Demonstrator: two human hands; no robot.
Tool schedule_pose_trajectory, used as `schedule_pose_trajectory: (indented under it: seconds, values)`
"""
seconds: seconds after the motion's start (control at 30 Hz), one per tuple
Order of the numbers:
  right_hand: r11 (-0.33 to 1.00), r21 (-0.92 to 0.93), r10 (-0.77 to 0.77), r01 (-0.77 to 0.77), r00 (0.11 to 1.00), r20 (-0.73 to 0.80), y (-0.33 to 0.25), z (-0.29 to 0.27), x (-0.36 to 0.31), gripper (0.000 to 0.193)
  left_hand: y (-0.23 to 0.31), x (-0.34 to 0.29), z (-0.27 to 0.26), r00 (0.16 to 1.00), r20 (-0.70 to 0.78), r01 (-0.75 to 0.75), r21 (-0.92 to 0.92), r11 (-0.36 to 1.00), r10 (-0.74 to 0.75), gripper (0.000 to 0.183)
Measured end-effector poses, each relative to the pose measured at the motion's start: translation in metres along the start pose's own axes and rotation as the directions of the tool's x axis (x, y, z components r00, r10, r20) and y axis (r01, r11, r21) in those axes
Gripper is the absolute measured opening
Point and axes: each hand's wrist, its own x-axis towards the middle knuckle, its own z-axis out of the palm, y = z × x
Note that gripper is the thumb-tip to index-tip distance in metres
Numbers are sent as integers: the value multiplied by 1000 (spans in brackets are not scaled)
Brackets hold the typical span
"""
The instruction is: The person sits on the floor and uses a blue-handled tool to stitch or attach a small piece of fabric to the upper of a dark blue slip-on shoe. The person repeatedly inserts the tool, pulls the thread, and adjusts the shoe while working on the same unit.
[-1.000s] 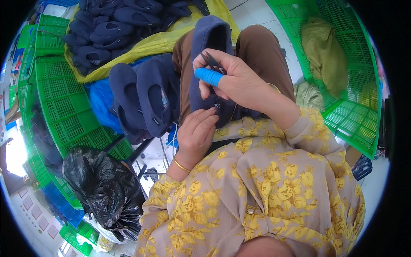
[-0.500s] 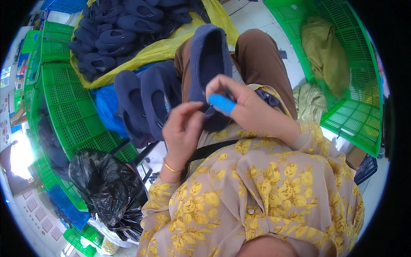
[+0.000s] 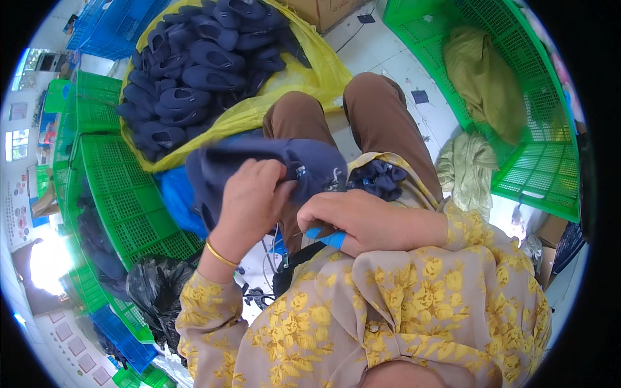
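My left hand (image 3: 252, 197) is closed on the edge of a navy fabric shoe upper (image 3: 317, 158), which lies sideways across my lap, its left end smeared by motion. Small pale bits show on the cloth beside my fingertips. Just right of it, my right hand (image 3: 352, 216) is curled, blue tape (image 3: 333, 239) round one digit; what its fingers hold, if anything, is hidden. Beyond that hand, a crumpled bunch of dark navy scraps (image 3: 378, 180) rests on my lap. Beneath and left of the held piece, more navy uppers (image 3: 202, 204) are partly covered.
A yellow sack (image 3: 284, 87) heaped with navy uppers (image 3: 217, 57) lies ahead. Green crates (image 3: 132, 194) stand at left, with a black plastic bag (image 3: 158, 291) nearby. At right, another green crate (image 3: 540, 171) holds olive cloth (image 3: 485, 84); pale green cloth (image 3: 467, 168) hangs beside it.
The navy upper has swung from upright to sideways, toward the left. My left hand has moved up and taken hold of its edge; my right hand has drawn lower, away from its opening.
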Motion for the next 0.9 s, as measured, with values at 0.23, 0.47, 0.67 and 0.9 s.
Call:
schedule_pose_trajectory:
  seconds: [0.23,0.47,0.67,0.9]
  values:
    - [971,-218,56,-100,978,-199,55,18,-11,46,23,-28,50,841,347,531,-675,513,-414,14]
    - [964,-241,74,-115,982,-176,67,13,-15,53,76,-9,-65,954,-53,-280,-504,817,294,19]
    - [894,-425,131,-146,989,-64,57,10,-11,55,111,-8,-82,766,-360,-636,-541,550,532,19]
    - [814,-576,89,-76,996,-5,66,11,-7,48,0,-4,-13,837,-144,343,-614,711,-528,14]
